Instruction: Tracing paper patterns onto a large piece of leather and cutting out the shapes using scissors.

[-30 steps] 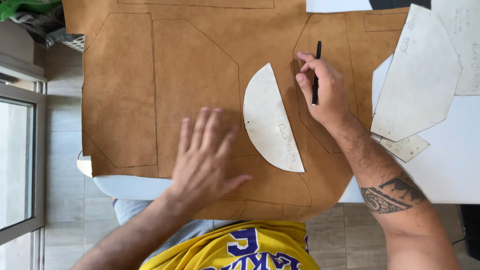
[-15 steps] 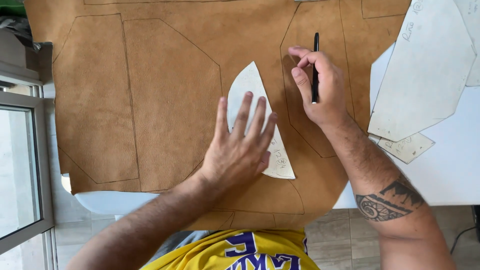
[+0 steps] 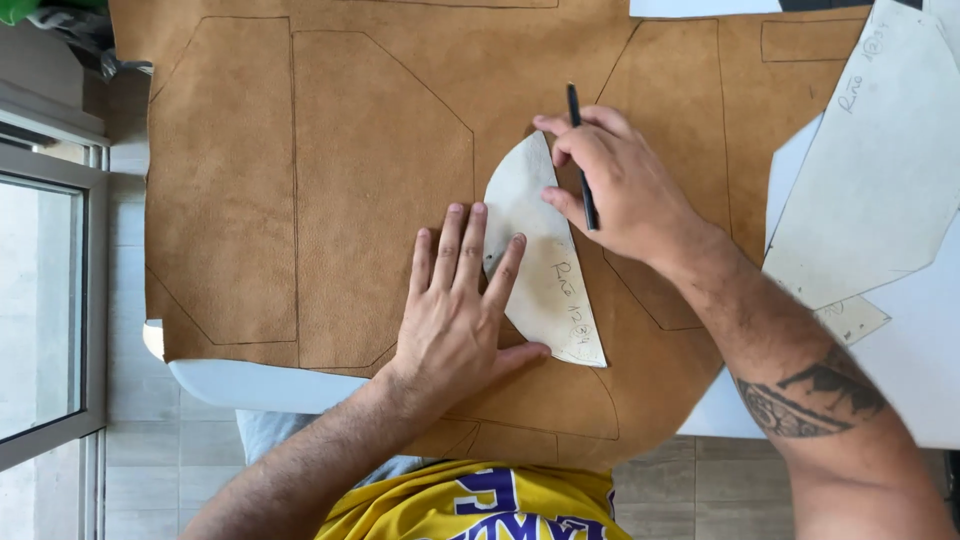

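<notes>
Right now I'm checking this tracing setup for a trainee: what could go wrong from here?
The left hand pins only the curved edge of the half-round paper template; its pointed top and lower corner look unpressed, so it might shift on the tan leather and skew the line. The right hand holds the black pen close to its own fingers on the template, so a stroke could wander. Lines already drawn lie nearby; a new outline might overlap them.

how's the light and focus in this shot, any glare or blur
Head view: even daylight, brightest through the window, which is washed out; the leather sheet and half-round paper pattern are sharp, with no glare; soft shadows lie under the left hand; the right hand with the pen shows no blur.
</notes>
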